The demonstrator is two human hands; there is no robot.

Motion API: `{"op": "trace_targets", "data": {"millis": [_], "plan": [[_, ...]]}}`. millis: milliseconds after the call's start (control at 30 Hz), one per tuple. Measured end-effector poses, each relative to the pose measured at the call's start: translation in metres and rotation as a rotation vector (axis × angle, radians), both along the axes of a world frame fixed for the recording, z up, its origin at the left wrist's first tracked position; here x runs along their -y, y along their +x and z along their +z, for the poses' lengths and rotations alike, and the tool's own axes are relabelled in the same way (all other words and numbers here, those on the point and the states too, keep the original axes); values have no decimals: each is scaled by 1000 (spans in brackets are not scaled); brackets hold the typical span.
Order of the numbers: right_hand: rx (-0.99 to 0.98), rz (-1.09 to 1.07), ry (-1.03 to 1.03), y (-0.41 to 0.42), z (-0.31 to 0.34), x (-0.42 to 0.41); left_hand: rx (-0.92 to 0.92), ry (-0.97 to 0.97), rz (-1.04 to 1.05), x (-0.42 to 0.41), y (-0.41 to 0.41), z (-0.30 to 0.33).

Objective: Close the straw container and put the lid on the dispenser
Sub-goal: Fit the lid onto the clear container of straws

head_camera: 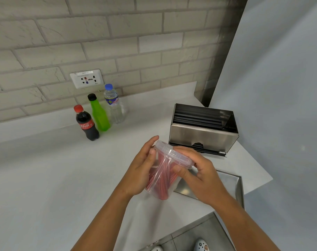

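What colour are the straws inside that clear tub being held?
Red, seen through the clear straw container in the head view.

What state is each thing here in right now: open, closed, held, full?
straw container: held tilted in both hands, red straws inside
clear lid: on the rim, right hand pressing it
left hand: gripping the side
dispenser: open, black straws inside
metal lid: lying on counter
three bottles: upright, capped
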State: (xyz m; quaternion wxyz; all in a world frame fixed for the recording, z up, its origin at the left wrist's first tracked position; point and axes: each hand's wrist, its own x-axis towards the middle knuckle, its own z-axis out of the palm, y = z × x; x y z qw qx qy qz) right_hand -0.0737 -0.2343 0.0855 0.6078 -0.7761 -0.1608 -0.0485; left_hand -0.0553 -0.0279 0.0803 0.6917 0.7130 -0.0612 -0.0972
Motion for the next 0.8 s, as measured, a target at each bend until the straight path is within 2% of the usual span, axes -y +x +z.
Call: {"op": "trace_targets", "data": {"millis": [200,300,433,567,633,700,800], "plan": [[65,-145,54,1,-4,-2,-195,-117,82,5,-7,-15],[69,-136,34,-2,-3,-3,-261,-174,127,11,-13,-21],[-8,-81,26,-2,3,-2,-199,-171,224,7,-12,-23],[-155,-14,78,3,17,-2,-84,-81,160,2,-10,-18],[-171,6,83,5,19,-5,-83,-67,145,3,-8,-14],[-138,2,43,7,19,-8,-151,-107,130,4,-6,-12],[24,-12,-94,8,14,-9,-322,-197,97,0,1,-8]]}}
